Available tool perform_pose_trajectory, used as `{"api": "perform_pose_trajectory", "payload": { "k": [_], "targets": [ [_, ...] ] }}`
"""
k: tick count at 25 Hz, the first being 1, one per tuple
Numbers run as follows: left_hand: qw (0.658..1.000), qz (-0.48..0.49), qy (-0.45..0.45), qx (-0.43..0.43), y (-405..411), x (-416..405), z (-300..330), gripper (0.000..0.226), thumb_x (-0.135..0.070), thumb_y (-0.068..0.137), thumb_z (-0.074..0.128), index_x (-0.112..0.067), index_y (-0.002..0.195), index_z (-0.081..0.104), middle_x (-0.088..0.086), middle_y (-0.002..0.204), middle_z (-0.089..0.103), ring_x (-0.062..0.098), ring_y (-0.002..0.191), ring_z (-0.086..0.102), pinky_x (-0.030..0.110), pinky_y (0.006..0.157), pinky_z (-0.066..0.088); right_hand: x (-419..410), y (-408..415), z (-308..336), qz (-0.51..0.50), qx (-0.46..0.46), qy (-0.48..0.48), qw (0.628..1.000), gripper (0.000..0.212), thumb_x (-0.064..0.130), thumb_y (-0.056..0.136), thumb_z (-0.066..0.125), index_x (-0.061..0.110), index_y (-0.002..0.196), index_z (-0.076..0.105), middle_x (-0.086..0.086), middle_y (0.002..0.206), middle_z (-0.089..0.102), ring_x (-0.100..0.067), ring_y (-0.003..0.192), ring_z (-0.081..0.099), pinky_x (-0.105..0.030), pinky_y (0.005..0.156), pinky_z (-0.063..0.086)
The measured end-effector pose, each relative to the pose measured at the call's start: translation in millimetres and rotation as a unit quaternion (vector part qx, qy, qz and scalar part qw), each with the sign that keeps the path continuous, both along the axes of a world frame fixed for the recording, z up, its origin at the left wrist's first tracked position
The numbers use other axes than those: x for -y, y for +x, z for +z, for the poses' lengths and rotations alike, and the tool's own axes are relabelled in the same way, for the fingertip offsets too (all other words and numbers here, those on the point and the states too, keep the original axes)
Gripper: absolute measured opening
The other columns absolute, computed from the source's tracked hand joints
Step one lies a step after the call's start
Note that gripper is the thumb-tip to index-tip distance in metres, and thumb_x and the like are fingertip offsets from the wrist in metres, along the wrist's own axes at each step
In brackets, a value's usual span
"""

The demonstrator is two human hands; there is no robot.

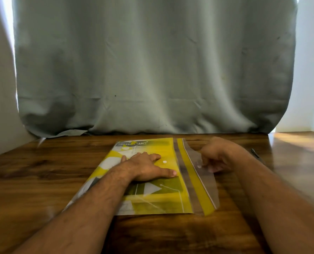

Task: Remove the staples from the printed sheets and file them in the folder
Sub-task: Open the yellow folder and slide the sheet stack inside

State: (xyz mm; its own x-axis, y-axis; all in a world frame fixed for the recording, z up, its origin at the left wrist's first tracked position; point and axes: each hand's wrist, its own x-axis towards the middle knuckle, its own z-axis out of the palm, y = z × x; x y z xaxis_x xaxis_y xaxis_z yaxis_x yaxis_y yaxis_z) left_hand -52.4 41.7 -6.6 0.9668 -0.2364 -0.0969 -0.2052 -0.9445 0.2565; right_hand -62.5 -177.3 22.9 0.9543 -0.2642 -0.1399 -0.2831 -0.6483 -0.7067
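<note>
So the left hand (146, 166) lies flat, fingers spread, on the yellow folder (152, 180) on the wooden tabletop (42, 171). The right hand (214, 158) pinches the folder's clear flap (204, 178), which is open to the right. Grey curtain (152, 70) hangs behind.

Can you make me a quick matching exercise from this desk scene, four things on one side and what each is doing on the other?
Things:
1. left hand
2. right hand
3. white snap button
4. curtain

States:
A. hangs behind the table
B. pinches the clear flap
C. sits on the yellow folder near the fingers
D. presses flat on the folder

Pairs: 1-D, 2-B, 3-C, 4-A
</note>
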Motion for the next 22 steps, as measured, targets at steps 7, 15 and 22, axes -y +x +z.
{"api": "perform_pose_trajectory", "payload": {
  "k": [7, 15, 22],
  "targets": [
    [1.0, 0.006, -0.007, 0.006, 1.7, 4.1, -0.1, 0.104, -0.096, 0.064, 0.049, -0.047, 0.154, 0.027, -0.002, 0.167, 0.02, 0.025, 0.153, 0.018, 0.058, 0.122, 0.008, -22.5, 9.3, 1.9, 0.097, 0.143, 0.286, 0.943, 0.019, -0.004, 0.088, 0.053, -0.006, 0.102, 0.067, -0.017, 0.084, 0.065, -0.025, 0.066, 0.063, -0.035, 0.064, 0.059],
    [0.994, 0.003, -0.107, -0.018, 4.1, -2.4, 4.6, 0.052, -0.031, 0.1, 0.051, -0.041, 0.15, 0.04, -0.003, 0.161, 0.034, 0.022, 0.146, 0.033, 0.039, 0.12, 0.025, -35.0, 18.2, -21.2, 0.203, 0.187, -0.235, 0.932, 0.046, 0.0, 0.082, 0.055, 0.029, 0.111, 0.075, 0.005, 0.109, 0.074, -0.011, 0.1, 0.065, -0.017, 0.088, 0.046],
    [0.994, 0.008, -0.107, -0.006, 1.7, -0.6, 4.8, 0.05, -0.021, 0.104, 0.041, -0.038, 0.151, 0.042, -0.003, 0.162, 0.033, 0.022, 0.147, 0.031, 0.04, 0.122, 0.025, -50.9, 23.1, -25.0, 0.261, 0.177, -0.389, 0.866, 0.04, 0.019, 0.095, 0.053, 0.034, 0.13, 0.064, -0.001, 0.126, 0.067, -0.023, 0.115, 0.06, -0.028, 0.096, 0.046]
  ]
}}
